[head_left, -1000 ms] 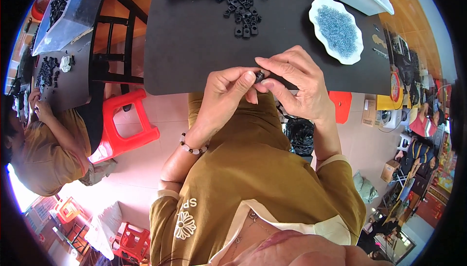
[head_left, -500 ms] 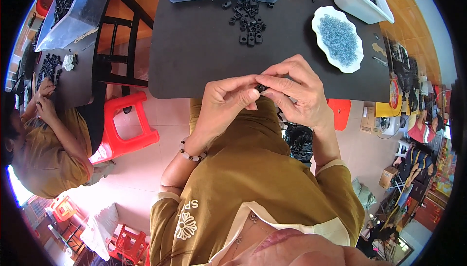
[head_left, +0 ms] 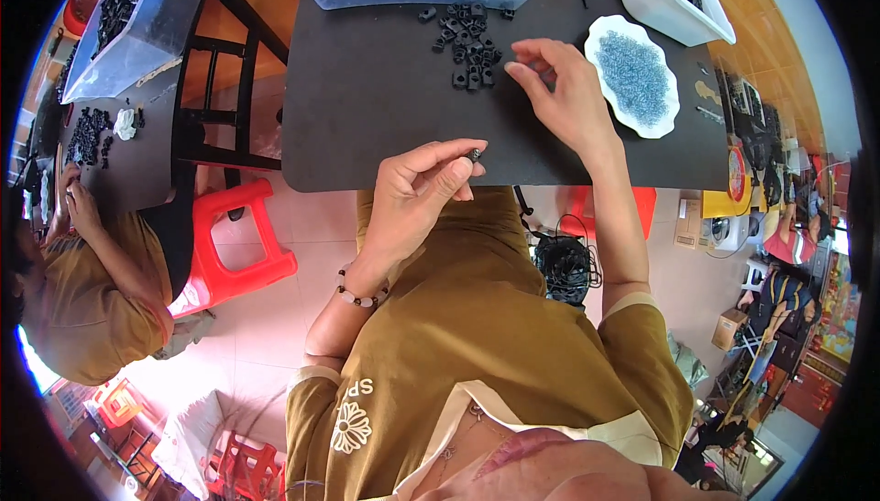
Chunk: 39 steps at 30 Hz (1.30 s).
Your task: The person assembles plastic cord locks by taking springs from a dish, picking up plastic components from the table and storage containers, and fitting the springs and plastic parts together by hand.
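- left hand (head_left: 417,194) pinches a small black part (head_left: 475,154) at the near table (head_left: 367,107) edge; looks light, rigid, easily dropped
- right hand (head_left: 564,93) open, fingers loosely curled, beside the far pile of black parts (head_left: 466,38); best pinched singly by the sides

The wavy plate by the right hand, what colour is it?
The wavy plate is white, heaped with tiny grey-blue bits; the head view shows it.

The left hand (head_left: 417,194) sits close to the body, wrist bent, its fingers (head_left: 456,160) pinched together at the tips. The right hand (head_left: 568,98) reaches forward on a nearly straight arm, palm down, fingers loosely curled and slightly spread.
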### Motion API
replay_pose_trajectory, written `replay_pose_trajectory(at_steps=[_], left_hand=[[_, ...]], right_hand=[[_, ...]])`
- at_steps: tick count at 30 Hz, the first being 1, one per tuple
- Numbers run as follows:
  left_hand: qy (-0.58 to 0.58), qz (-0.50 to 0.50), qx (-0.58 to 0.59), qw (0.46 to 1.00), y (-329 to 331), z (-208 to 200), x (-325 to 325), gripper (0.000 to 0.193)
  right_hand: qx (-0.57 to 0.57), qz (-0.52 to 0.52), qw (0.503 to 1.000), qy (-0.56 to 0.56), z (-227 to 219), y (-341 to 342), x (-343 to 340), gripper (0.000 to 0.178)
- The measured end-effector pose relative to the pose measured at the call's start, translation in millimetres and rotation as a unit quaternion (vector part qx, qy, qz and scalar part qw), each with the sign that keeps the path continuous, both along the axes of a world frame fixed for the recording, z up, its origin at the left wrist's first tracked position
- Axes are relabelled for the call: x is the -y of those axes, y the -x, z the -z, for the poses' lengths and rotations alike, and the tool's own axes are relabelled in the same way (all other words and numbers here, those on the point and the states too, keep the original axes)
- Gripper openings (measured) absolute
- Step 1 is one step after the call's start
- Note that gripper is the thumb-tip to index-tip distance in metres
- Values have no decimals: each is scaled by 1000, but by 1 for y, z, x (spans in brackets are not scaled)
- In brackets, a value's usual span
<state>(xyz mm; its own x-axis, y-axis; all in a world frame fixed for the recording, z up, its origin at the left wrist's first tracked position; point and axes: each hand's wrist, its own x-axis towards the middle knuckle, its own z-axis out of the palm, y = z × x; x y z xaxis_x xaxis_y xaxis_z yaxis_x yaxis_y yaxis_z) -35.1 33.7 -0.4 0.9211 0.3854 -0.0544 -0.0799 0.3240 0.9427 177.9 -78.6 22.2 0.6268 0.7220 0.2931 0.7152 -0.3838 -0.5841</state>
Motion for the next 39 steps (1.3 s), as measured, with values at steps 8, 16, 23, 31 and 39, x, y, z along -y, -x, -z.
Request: replay_pose_trajectory(at_steps=[8, 16, 23, 31, 39], left_hand=[[-6, -23, 6, 1000, 4, 0, -4, 28], [-1, -30, 24, 999, 0, 2, -3, 26], [-66, -57, 48, 995, -7, 3, 5, 24], [-206, -120, 72, 968, -10, 6, 14, 22], [-240, -109, 87, 961, -9, 4, 18, 23]], right_hand=[[12, -20, 1000, 7, 16, -14, -21, 18], [-392, -91, 898, -177, 0, 14, 5, 21], [-535, -109, 806, -227, -2, 52, 30, 22], [-568, -126, 771, -261, -3, 68, 45, 16], [-540, -105, 806, -219, -3, 73, 49, 17]])
